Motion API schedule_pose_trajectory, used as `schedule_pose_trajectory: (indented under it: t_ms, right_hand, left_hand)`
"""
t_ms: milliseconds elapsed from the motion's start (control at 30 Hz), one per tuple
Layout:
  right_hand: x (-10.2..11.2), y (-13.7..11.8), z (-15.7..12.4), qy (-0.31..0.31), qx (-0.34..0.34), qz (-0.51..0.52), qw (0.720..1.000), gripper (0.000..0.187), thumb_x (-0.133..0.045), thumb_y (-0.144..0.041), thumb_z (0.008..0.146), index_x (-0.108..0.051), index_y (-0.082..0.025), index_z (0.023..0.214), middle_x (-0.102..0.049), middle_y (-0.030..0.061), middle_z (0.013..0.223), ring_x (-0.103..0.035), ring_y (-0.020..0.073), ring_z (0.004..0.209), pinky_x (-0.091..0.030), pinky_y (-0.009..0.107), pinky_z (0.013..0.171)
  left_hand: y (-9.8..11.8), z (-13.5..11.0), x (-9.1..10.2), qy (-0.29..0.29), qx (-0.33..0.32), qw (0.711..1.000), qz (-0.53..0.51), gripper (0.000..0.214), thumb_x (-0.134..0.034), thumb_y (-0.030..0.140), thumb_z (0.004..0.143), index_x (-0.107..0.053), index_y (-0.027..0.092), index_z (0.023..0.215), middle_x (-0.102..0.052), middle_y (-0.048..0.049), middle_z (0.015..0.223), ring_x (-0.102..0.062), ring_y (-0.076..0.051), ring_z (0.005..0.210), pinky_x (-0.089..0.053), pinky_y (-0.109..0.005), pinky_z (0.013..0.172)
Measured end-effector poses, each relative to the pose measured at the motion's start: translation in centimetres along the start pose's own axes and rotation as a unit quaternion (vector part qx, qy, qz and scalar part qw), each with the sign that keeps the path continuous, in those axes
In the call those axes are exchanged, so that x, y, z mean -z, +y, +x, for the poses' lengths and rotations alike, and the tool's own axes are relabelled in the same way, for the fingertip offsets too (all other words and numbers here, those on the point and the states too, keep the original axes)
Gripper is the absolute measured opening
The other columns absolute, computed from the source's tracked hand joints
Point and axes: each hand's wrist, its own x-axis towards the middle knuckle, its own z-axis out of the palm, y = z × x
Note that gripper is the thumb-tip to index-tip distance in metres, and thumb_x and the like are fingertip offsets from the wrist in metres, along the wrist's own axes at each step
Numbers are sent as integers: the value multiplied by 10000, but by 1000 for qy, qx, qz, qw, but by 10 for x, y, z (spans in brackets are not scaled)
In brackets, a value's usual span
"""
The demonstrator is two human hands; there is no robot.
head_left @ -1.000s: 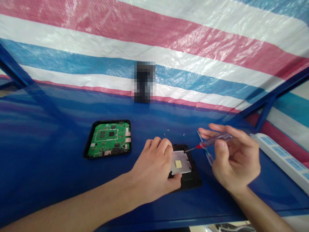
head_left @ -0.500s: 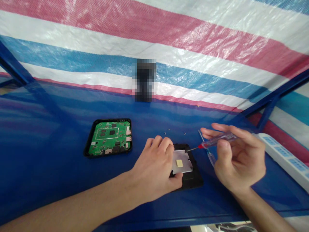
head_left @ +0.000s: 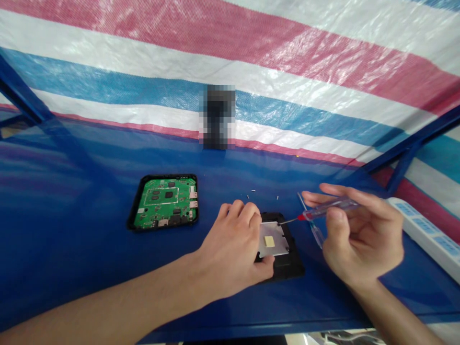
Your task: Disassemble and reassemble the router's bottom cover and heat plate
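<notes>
My left hand (head_left: 233,249) is closed around the left side of a black plastic cover (head_left: 289,268), which lies on the table. Fixed in the cover is a silver metal plate (head_left: 278,247) with a small yellowish pad (head_left: 269,241) on it. My right hand (head_left: 362,235) grips a screwdriver (head_left: 327,209) with a clear handle and a red collar. Its tip meets the far right corner of the plate. Beneath the right hand a second screwdriver (head_left: 315,235) lies on the table, partly covered. Three small screws (head_left: 253,190) lie beyond the cover.
To the left sits a black case (head_left: 131,221) holding a green circuit board (head_left: 161,203). A white power strip (head_left: 427,235) runs along the right side of the blue table (head_left: 89,258). A pixelated dark object (head_left: 217,117) stands at the back, before a striped tarp (head_left: 143,91).
The whole view has shifted slightly. Both hands keep their holds, and the screwdriver tip stays at the same corner of the plate. The right hand has moved slightly to the right.
</notes>
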Motion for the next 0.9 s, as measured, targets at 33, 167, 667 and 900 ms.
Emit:
schedule_pose_trajectory:
  t_ms: [33, 167, 667, 900]
  right_hand:
    - [0, 0, 0, -2, -7, 2, 1000, 465, -606, -3, 900, -618, -260, 1287, -714, 50, 1174, -769, 182, 904, -682, 356, 754]
    - [1, 0, -1, -1, -11, 2, 1000, 446, -623, -27, 903, -617, -264, 1281, -719, 52, 1164, -774, 189, 887, -682, 357, 728]
    - [1, -3, 3, -26, -40, -38, 998, 441, -564, -87, 955, -625, -325, 1322, -761, 21, 1115, -767, 183, 857, -685, 363, 728]
    - [1, -4, 4, -10, -34, -27, 999, 430, -647, -67, 901, -663, -306, 1257, -739, 22, 1045, -750, 158, 795, -666, 312, 668]
  left_hand:
    - [0, 0, 0, -1, 0, 1000, 1, 318, -620, 386, 821, -654, 108, 971, -634, -110, 1039, -548, -305, 992, -463, -469, 864]
    - [0, 0, 1, -3, -2, 1000, 1, 310, -613, 380, 818, -652, 113, 972, -635, -112, 1047, -549, -303, 994, -464, -464, 866]
    - [1, 1, 0, 4, 6, 1000, -23, 315, -635, 341, 799, -653, 97, 997, -635, -115, 1069, -550, -301, 1006, -451, -464, 892]
    - [1, -1, -1, 3, 8, 1000, -16, 313, -631, 359, 800, -650, 124, 1005, -637, -112, 1079, -551, -305, 1009, -458, -463, 886]
